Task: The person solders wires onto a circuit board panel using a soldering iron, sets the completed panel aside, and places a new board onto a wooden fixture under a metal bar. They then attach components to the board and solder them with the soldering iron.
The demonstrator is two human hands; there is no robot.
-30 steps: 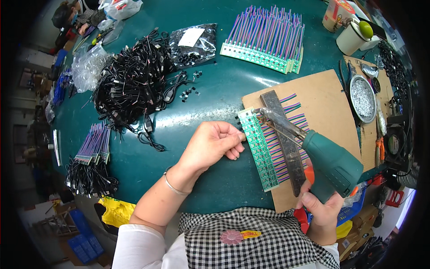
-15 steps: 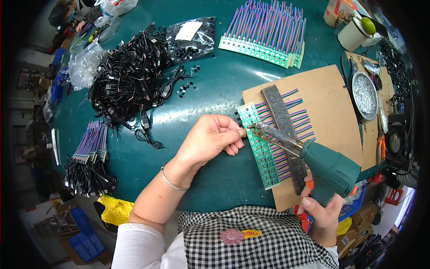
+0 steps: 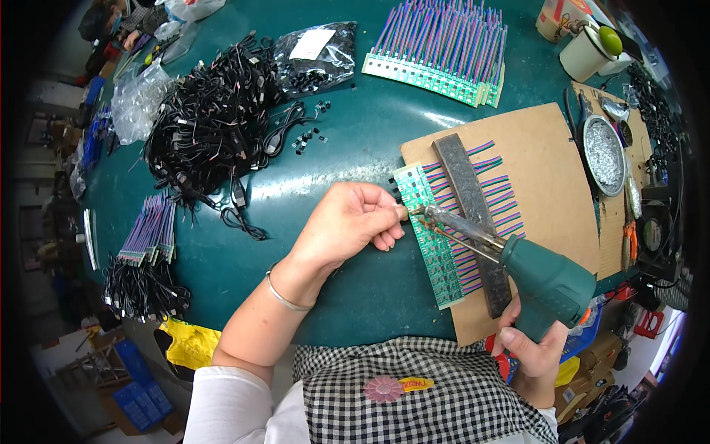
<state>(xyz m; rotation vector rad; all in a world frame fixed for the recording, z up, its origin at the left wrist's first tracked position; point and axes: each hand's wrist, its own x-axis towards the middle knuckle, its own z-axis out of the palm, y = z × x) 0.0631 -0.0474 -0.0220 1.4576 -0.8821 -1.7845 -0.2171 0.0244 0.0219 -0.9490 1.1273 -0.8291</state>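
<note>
1. Left hand (image 3: 353,226) at frame centre, fingers curled together, fingertips pinched on a small part hard to make out, pressed at the left edge of the green circuit-board strip (image 3: 431,237).
2. Right hand (image 3: 534,348) at lower right, clamped around the grip of the green soldering gun (image 3: 543,285), its tip angled up-left to meet the strip just beside the left fingertips.
3. Strip lying on the brown cardboard sheet (image 3: 540,159), running from centre toward lower centre, purple and pink wires fanning rightward under a dark flat bar (image 3: 470,211) laid across them as a weight.
4. Progress, as a judgement: tip at the upper part of the strip, so probably early on this board; impossible to tell which joints are finished, too small to see.
5. Apparently finished or waiting: a stack of wired green boards (image 3: 444,55) at top centre, another wired bundle (image 3: 148,233) at left.
6. Stock on hand: a large heap of black cables (image 3: 211,126) at upper left, a bag of small black parts (image 3: 314,55), a few loose black parts (image 3: 307,138) scattered on the teal surface (image 3: 347,133).
7. Room: bare teal surface below and above the left hand; crowded at right, with a round metal dish (image 3: 605,155) and tools near the cardboard edge; lower surface edge close to the gun.
</note>
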